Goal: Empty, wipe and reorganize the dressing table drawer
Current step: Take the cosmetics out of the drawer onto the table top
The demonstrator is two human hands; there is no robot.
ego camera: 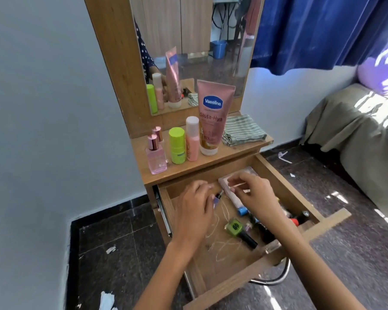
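The wooden drawer [240, 285] is pulled open below the dressing table top [188, 168]. Both my hands are inside it. My left hand [195, 211] closes its fingertips on a small purple bottle with a dark cap [217, 198]. My right hand [253, 193] pinches a thin pale stick [238, 185] above a flat pink packet [227, 186] at the drawer's back. A green nail polish bottle [233, 228], a blue-capped tube [242, 210] and dark bottles [300, 218] lie on the scribbled drawer floor. A folded striped cloth [244, 130] rests on the top.
On the table top stand a pink Vaseline tube [212, 117], a pink perfume bottle [155, 157], a lime-green stick [177, 145] and a peach bottle [192, 139]. A mirror [195, 50] rises behind. A bed [356, 135] is at right; paper scraps [106, 300] litter the dark floor.
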